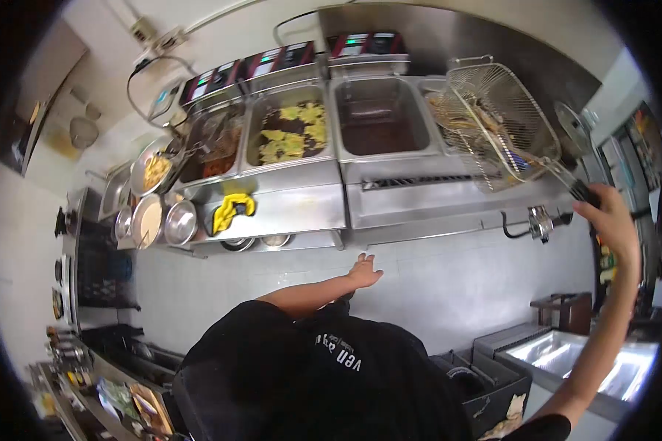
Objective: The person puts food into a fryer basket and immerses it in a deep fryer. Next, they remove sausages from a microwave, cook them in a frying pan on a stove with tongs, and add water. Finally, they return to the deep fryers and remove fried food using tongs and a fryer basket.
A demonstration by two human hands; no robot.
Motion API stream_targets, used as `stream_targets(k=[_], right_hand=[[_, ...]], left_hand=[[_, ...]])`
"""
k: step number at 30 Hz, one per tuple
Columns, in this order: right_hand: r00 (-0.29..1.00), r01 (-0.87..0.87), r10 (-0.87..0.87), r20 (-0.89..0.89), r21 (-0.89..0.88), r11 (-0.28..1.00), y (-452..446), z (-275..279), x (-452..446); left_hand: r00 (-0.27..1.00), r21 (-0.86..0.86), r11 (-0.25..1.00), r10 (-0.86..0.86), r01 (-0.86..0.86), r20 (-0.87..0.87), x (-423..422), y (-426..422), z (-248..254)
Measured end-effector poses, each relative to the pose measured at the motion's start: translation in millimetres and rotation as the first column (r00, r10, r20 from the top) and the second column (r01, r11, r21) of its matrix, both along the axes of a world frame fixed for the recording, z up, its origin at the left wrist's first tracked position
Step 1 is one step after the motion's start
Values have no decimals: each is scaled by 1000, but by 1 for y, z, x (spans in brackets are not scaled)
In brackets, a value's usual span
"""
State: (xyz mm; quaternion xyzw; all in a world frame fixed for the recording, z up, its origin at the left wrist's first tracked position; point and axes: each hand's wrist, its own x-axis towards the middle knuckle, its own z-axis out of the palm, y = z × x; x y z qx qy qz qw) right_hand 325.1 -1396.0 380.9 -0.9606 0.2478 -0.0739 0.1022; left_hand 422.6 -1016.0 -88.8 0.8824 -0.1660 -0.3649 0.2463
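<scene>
My right hand point(609, 217) is closed around the black handle of a wire fry basket point(504, 121) at the upper right. The basket hangs tilted above the right end of the fryer counter, and what lies under it is partly hidden. My left hand point(365, 271) is held out over the floor in front of the counter, fingers apart, holding nothing. Yellow-green fried pieces point(294, 132) float in the middle-left fryer vat. Dark oil fills the vat point(384, 121) to its right.
A yellow and black cloth point(233, 214) lies on the steel counter point(294, 208). At the left stand a bowl of food point(154, 170), a bowl of pale batter point(148, 222) and a metal bowl point(180, 223). A valve point(541, 223) juts out below the counter's right part.
</scene>
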Motion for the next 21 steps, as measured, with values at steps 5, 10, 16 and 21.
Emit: stream_targets(k=[5,10,16,21], right_hand=[[949,-90,138,-285,176,980,79,-62,170],[990,-140,141,-12,25,990,112,-93,244],[939,-54,135,-317,252,966,113,-114,280],[934,-71,143,-327,222,973,130,-164,291]], left_hand=[[973,-1,973,231,-231,21,37,102,-12],[919,-125,920,383,-371,92,65,203,-19],[507,-446,609,793,-656,339,118,276,40],[244,-545,633,746,-550,619,191,322,40]])
